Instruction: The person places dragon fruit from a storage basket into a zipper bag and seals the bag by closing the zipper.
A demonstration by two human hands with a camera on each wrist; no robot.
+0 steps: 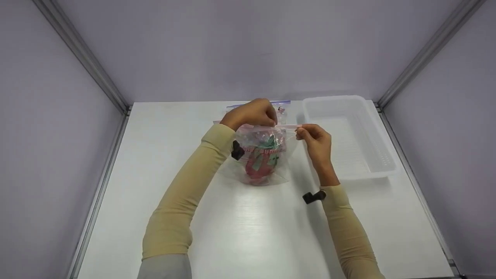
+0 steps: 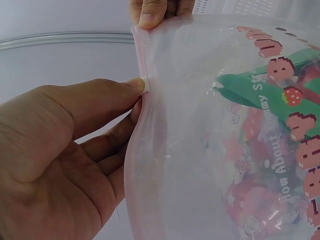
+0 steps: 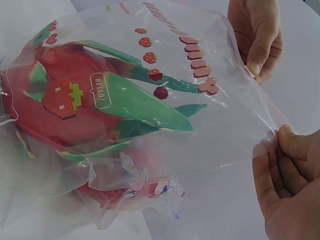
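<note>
Grip, left: left hand [image 1: 252, 113] pinches the pink zip strip [image 2: 141, 65] at the top of the bag [image 1: 263, 155], thumb on the strip; fingers curled behind the film
Grip, right: right hand [image 1: 316, 141] pinches the same strip at its right end, fingers closed on the corner of the film; wrist raised off the bench [image 1: 248, 232]
Bag: clear plastic, held upright between both hands near the middle of the bench, its base resting on the surface; the strip stretched roughly level from hand to hand
Contents: red and green printed packets [image 3: 95, 105], bunched low in the bag, apart from the strip
Step in hand, judged: pressing the strip shut along its length
Method, judged: keep the strip taut with the right hand; run the left thumb and finger along it with steady pressure; hold the two tracks aligned; let no film or packet edge stray between them; push spare air out before the last stretch
Writing: "HELLO!" in a speech bubble on a packet; "How About" on the bag's print; a word beginning "St" on a green band, rest hidden; pixel-style pink lettering, unreadable
Brand: none legible
Tray [image 1: 348, 135]: white plastic, just right of the bag, near the right hand
Second bag [image 1: 285, 104]: flat, behind the left hand, mostly hidden
</note>
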